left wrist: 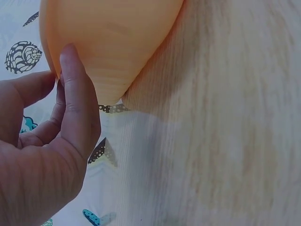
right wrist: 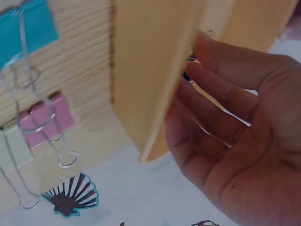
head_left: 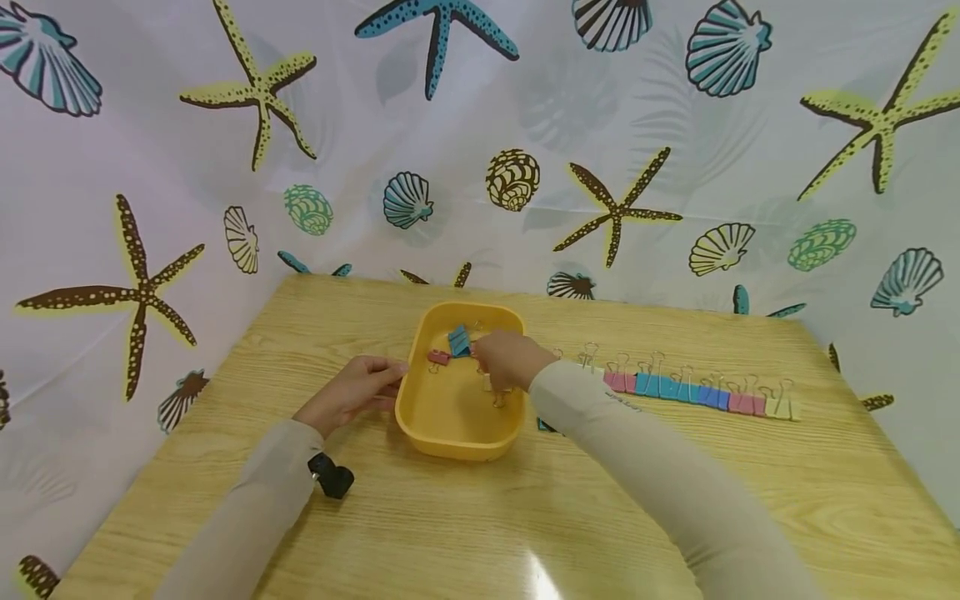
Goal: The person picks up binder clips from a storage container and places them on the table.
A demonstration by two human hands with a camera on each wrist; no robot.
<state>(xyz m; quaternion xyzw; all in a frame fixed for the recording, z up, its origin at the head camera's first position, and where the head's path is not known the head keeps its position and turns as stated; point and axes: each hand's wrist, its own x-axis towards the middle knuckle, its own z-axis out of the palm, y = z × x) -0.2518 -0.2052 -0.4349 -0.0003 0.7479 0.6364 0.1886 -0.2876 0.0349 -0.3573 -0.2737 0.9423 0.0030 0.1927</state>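
Observation:
A yellow plastic bin (head_left: 459, 446) stands on the table with several binder clips inside, among them a red binder clip (head_left: 438, 357) and a blue binder clip (head_left: 459, 340). My left hand (head_left: 360, 392) holds its left side; in the left wrist view the thumb lies at the rim and a finger presses the outer wall. My right hand (head_left: 513, 357) reaches over the right wall into the bin, close to the clips. In the right wrist view its fingers (right wrist: 225, 61) are bent, the tips hidden behind the wall; I cannot tell whether they pinch a clip.
To the right of the bin, a row of colored binder clips (head_left: 682, 390) runs along the wooden table (head_left: 420, 533), handles raised. A dark clip (head_left: 546, 425) lies partly under the right forearm. Behind hangs a white cloth (head_left: 465, 133) printed with starfish and shells.

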